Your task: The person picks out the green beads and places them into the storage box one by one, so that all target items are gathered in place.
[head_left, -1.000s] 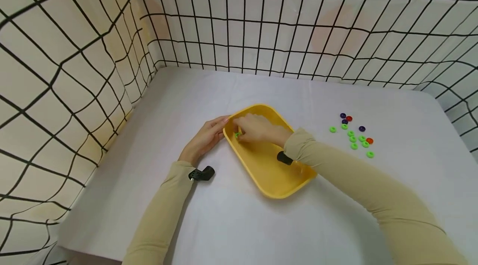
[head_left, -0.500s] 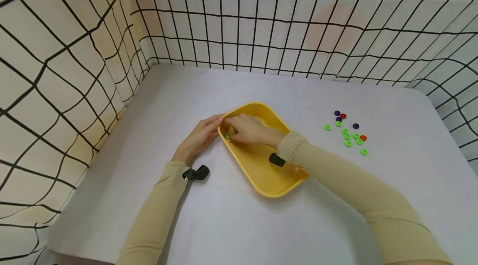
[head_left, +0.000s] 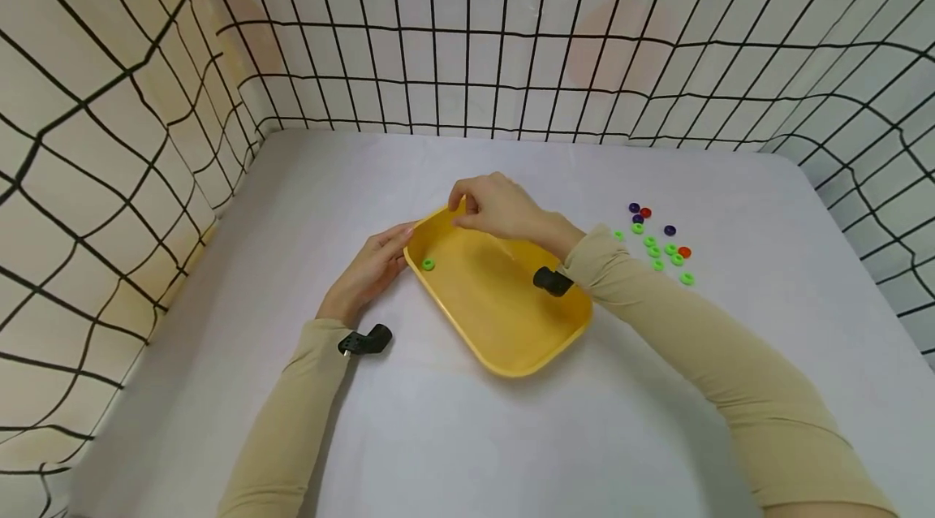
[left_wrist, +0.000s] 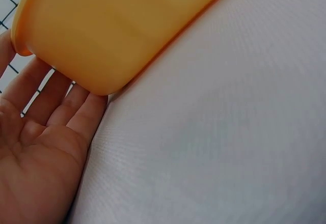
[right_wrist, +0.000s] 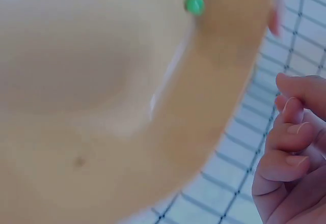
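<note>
A yellow tray lies slanted on the white table. Inside its left corner rests one small green ring-shaped bead, also visible as a green bead in the right wrist view. My left hand touches that corner from outside; in the left wrist view the fingers of my left hand lie nearly straight against the outer wall. Over the tray's far rim, my right hand is raised with loosely bent fingers, thumb and forefinger apart. Nothing shows between the fingers of my right hand in its wrist view.
Several green ring beads lie scattered on the table right of the tray, with a few dark purple beads and red beads among them. Black netting closes off the back and both sides of the table.
My right hand has lifted out of the tray's left corner, up and over the far rim. The green bead stays in that corner. My left hand keeps its place at the tray.
</note>
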A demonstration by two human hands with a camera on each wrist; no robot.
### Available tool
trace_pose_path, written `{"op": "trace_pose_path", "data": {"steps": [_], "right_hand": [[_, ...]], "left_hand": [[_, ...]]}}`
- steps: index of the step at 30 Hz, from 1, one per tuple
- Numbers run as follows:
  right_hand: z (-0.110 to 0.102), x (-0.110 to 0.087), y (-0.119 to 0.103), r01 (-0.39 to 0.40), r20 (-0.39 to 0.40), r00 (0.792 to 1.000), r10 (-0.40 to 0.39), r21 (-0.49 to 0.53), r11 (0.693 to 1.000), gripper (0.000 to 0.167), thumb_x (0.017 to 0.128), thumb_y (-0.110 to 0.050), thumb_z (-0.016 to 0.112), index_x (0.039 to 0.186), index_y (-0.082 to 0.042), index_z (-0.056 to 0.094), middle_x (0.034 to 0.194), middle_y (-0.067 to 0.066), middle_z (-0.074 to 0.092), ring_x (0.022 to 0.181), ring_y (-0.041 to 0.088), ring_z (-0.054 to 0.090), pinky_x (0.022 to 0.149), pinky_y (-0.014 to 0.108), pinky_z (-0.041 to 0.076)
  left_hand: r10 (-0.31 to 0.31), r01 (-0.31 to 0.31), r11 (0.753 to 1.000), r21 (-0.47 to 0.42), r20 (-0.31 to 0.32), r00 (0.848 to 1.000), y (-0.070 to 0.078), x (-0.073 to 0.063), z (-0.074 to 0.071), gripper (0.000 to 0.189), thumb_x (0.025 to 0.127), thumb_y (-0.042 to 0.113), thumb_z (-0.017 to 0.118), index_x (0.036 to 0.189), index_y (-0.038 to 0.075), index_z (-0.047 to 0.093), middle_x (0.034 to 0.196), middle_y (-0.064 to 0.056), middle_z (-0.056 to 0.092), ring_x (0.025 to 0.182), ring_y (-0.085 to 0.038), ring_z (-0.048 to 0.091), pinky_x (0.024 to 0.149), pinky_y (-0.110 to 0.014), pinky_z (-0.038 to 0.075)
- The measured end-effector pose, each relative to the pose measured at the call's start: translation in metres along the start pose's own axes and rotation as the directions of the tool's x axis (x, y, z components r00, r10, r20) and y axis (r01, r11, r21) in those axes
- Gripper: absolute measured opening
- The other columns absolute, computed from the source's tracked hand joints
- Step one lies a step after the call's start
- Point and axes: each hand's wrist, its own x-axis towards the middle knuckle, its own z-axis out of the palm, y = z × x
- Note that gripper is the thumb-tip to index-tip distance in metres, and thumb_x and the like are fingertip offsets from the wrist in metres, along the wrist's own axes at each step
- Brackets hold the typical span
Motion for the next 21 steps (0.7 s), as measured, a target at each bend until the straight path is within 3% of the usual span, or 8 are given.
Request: {"op": "trace_pose_path", "data": {"steps": [5,10,21], "right_hand": [[-0.027,-0.023,0.024,-0.026,-0.118,0.992,0.033,0.061,0.998,0.02,0.091,-0.018,0.071,0.105,-0.004,0.07,0.075,0.006,0.062,0.065,0.019,0.052,0.059,0.026,0.042],[-0.039,-0.061,0.057,-0.101,-0.205,0.97,0.132,0.156,0.983,0.018,0.089,-0.017,0.073,0.102,-0.005,0.07,0.072,0.006,0.06,0.064,0.02,0.05,0.057,0.025,0.04],[-0.017,-0.155,0.117,-0.262,-0.228,0.926,0.301,0.185,0.947,0.017,0.088,-0.019,0.075,0.097,-0.005,0.07,0.071,0.003,0.059,0.061,0.016,0.048,0.054,0.023,0.038]], "left_hand": [[-0.002,0.002,1.0,-0.001,-0.009,1.0,0.001,0.0,0.001,0.051,0.107,0.024,0.043,0.145,-0.01,0.039,0.147,-0.018,0.044,0.118,-0.011,0.053,0.1,-0.019,0.048],[-0.001,0.001,1.0,0.002,0.009,1.0,0.001,0.003,0.004,0.053,0.107,0.026,0.044,0.146,-0.009,0.038,0.149,-0.019,0.042,0.119,-0.011,0.053,0.101,-0.02,0.047],[0.0,0.0,1.0,-0.005,-0.029,1.0,-0.001,-0.002,0.004,0.058,0.105,0.031,0.049,0.146,-0.009,0.038,0.13,0.0,0.056,0.113,-0.009,0.056,0.096,-0.017,0.049]]}}
